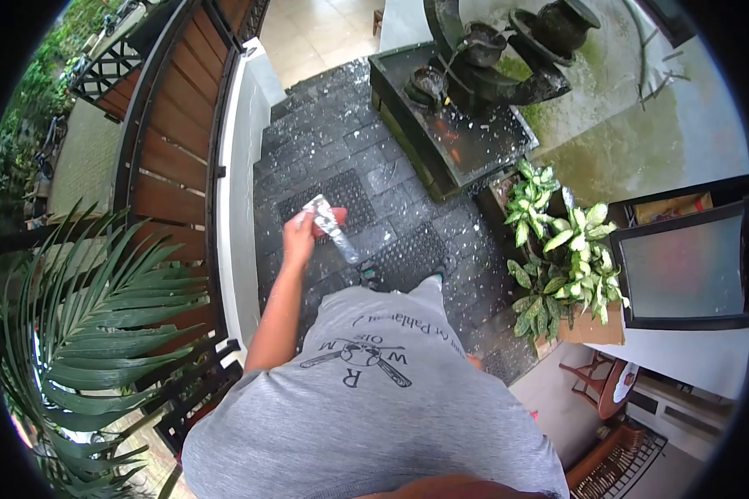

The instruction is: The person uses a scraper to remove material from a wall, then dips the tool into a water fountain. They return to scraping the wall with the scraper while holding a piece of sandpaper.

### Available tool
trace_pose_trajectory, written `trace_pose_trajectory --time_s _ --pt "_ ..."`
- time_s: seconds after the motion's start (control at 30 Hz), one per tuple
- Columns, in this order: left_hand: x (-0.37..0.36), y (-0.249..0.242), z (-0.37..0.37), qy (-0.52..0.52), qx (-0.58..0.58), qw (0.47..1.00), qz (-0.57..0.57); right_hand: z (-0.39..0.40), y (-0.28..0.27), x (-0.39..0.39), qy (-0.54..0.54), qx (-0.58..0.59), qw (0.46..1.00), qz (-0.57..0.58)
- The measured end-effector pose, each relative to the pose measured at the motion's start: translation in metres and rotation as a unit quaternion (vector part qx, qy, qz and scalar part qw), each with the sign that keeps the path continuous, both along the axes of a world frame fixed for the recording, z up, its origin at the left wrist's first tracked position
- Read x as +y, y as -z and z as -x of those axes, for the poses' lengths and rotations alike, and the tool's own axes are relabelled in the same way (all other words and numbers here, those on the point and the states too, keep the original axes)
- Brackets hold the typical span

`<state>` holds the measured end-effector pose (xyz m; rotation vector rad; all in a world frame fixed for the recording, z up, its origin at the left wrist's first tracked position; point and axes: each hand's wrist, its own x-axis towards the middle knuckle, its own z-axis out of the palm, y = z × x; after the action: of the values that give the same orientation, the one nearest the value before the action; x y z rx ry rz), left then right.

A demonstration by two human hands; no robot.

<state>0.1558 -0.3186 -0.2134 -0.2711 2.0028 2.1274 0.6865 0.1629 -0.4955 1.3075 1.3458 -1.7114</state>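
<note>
A person's left hand holds a pale, smeared object forward, seemingly clear of the grey shirt; the barely visible right hand's state cannot be told.

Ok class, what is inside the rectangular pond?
In the pond, orange, fish-like shapes and pale specks show. What lies beneath the small bowl is covered.

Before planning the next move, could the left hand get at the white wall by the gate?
Probably yes: nothing shows between the left hand and the white wall, though the smeared tool it holds keeps its fingers busy.
</note>
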Motion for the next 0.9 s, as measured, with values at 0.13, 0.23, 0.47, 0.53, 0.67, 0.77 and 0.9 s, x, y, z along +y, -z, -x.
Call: trace_pose_trajectory --time_s 0.13,0.23,0.47,0.53,0.67,0.77,0.9 --pt "-0.027 0.013 -0.016 -0.026 -0.073 0.997 0.028 -0.085 -0.001 -0.055 -0.375 0.088 0.820 -0.424" --pt "-0.024 0.041 -0.008 -0.018 -0.090 0.996 -0.009 -0.087 0.025 -0.067 -0.052 -0.062 0.949 -0.306" --pt "0.052 0.067 0.049 0.119 -0.002 0.979 0.164 0.196 -0.103 -0.068 0.090 0.053 0.978 -0.179" --pt "0.063 0.088 0.054 0.132 -0.025 0.987 0.091 0.241 -0.124 -0.056 0.056 0.131 0.967 -0.213" --pt "0.032 0.160 0.038 0.114 -0.082 0.986 0.089 0.275 -0.142 -0.026 0.059 0.220 0.934 -0.274" --pt "-0.015 0.160 -0.004 0.078 -0.138 0.974 0.163 0.252 -0.119 -0.002 0.078 0.214 0.934 -0.277" --pt "-0.085 0.198 -0.064 -0.038 -0.202 0.963 0.174 0.187 -0.093 0.000 0.107 0.066 0.960 -0.249"
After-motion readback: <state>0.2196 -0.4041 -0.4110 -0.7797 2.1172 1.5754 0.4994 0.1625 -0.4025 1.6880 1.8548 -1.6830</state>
